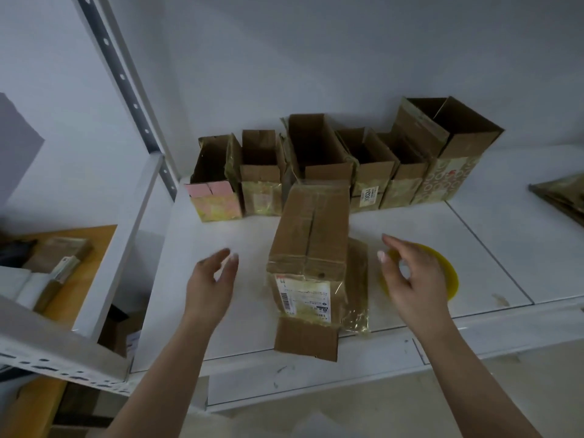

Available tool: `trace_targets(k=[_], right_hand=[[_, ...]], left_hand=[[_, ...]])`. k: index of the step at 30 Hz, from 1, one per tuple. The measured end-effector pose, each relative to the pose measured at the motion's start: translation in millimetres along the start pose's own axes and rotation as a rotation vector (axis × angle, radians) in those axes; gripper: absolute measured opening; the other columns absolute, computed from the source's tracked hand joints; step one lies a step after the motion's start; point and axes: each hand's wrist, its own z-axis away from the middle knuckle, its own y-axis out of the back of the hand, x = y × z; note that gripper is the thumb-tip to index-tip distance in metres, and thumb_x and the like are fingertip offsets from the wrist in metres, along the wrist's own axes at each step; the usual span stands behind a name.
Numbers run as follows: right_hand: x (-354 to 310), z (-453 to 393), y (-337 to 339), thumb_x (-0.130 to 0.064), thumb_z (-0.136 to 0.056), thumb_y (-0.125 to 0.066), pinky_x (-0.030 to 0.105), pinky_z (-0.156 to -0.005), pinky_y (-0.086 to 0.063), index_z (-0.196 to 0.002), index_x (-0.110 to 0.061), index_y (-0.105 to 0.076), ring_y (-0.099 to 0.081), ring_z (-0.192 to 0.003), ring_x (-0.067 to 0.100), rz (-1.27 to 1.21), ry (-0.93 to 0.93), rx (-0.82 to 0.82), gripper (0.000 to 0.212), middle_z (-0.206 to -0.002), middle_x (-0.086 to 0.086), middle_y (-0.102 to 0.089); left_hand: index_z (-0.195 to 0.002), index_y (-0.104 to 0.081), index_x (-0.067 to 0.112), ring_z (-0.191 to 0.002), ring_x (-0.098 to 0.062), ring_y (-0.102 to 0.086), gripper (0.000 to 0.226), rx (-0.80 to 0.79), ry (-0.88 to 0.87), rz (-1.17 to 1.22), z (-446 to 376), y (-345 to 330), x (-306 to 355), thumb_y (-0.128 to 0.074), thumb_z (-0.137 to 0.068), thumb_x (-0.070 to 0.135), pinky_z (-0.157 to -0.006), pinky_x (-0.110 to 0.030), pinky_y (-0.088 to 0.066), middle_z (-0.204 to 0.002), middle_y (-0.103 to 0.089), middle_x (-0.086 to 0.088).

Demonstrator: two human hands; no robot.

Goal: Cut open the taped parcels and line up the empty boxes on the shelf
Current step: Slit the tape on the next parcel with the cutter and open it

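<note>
Parcel point(311, 254) lies flat between hands, long axis running near-to-far; left hand point(212, 276) and right hand point(410, 273) flank it, both released, about equally near.

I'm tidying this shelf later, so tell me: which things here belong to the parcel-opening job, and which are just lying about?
Belongs to the job:
- box lying on its side, between the open left hand and right hand
- row of opened boxes standing at the back
- shelf

Lying about:
- yellow disc
- packages on the left rack

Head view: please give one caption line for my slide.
Both open hands, left and right, flank a parcel before six opened boxes.
</note>
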Motion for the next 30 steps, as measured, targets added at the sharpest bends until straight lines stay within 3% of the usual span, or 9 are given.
trace_targets(k=[2,5,10,14,19,21,24,27,30], right_hand=[[-36,0,4,-0.053,-0.093,-0.045,0.032,-0.1,-0.046,-0.126,-0.025,-0.063,-0.059,-0.116,0.01,-0.23,-0.015,0.01,0.047,-0.12,-0.006,-0.065],[-73,10,3,-0.063,-0.089,-0.044,0.016,-0.092,-0.043,-0.131,-0.031,-0.06,-0.056,-0.11,-0.002,-0.277,-0.02,-0.066,0.055,-0.117,-0.014,-0.06],[-73,25,-14,-0.076,-0.077,-0.056,0.02,-0.094,-0.042,-0.131,-0.028,-0.062,-0.055,-0.115,0.011,-0.07,0.036,-0.123,0.073,-0.124,-0.004,-0.058],[-59,31,-19,-0.056,-0.076,-0.067,0.011,-0.094,-0.04,-0.125,-0.021,-0.068,-0.061,-0.11,0.019,-0.061,0.11,-0.051,0.06,-0.122,0.005,-0.064],[-44,40,-36,-0.061,-0.086,-0.053,0.033,-0.075,-0.057,-0.116,-0.013,-0.072,-0.069,-0.089,0.031,0.061,0.273,0.124,0.059,-0.115,0.02,-0.069],[-42,40,-39,-0.06,-0.087,-0.052,0.034,-0.072,-0.057,-0.115,-0.013,-0.073,-0.07,-0.086,0.032,0.081,0.285,0.154,0.059,-0.114,0.022,-0.069],[-38,43,-39,-0.061,-0.087,-0.052,0.031,-0.079,-0.056,-0.12,-0.014,-0.069,-0.07,-0.096,0.029,0.055,0.272,0.153,0.06,-0.12,0.019,-0.067],[-35,48,-40,-0.057,-0.09,-0.052,0.029,-0.082,-0.055,-0.127,-0.017,-0.062,-0.069,-0.102,0.027,0.017,0.267,0.144,0.056,-0.123,0.016,-0.066],[-35,46,-42,-0.05,-0.089,-0.057,0.035,-0.082,-0.058,-0.126,-0.015,-0.065,-0.068,-0.107,0.027,0.0,0.246,0.153,0.052,-0.123,0.016,-0.066]], left_hand=[[-0.134,-0.059,0.022,-0.119,-0.012,-0.059,0.053,-0.087,-0.077,0.308,11,2,28,-0.052,-0.09,0.052,-0.103,-0.037,-0.046,-0.128,-0.063,0.001],[-0.129,-0.06,0.033,-0.115,-0.008,-0.062,0.049,-0.244,-0.242,0.399,33,-3,46,-0.06,-0.087,0.057,-0.095,-0.034,-0.052,-0.122,-0.067,0.008],[-0.121,-0.061,0.038,-0.121,-0.007,-0.057,0.055,-0.236,-0.334,0.322,44,-24,39,-0.072,-0.069,0.048,-0.087,-0.013,-0.051,-0.135,-0.059,0.003],[-0.127,-0.061,0.021,-0.128,-0.005,-0.049,0.053,-0.192,-0.447,0.204,46,-30,33,-0.075,-0.077,0.023,-0.088,0.006,-0.034,-0.142,-0.046,0.0],[-0.13,-0.053,0.018,-0.126,0.017,-0.04,0.06,-0.083,-0.592,0.184,41,-46,16,-0.071,-0.077,0.041,-0.097,-0.012,-0.045,-0.137,-0.054,-0.016],[-0.132,-0.052,0.016,-0.126,0.014,-0.043,0.062,-0.042,-0.621,0.183,39,-51,12,-0.069,-0.08,0.045,-0.099,-0.015,-0.046,-0.136,-0.056,-0.016],[-0.14,-0.041,0.012,-0.118,-0.002,-0.058,0.069,-0.03,-0.629,0.217,42,-54,5,-0.065,-0.084,0.045,-0.097,-0.019,-0.05,-0.13,-0.06,-0.003],[-0.143,-0.036,0.011,-0.095,0.013,-0.062,0.066,-0.009,-0.611,0.214,46,-57,-2,-0.065,-0.088,0.035,-0.083,-0.008,-0.05,-0.108,-0.064,0.019],[-0.142,-0.038,0.013,-0.085,0.017,-0.06,0.06,0.021,-0.58,0.234,47,-61,-2,-0.064,-0.088,0.023,-0.077,-0.004,-0.047,-0.098,-0.065,0.023]])
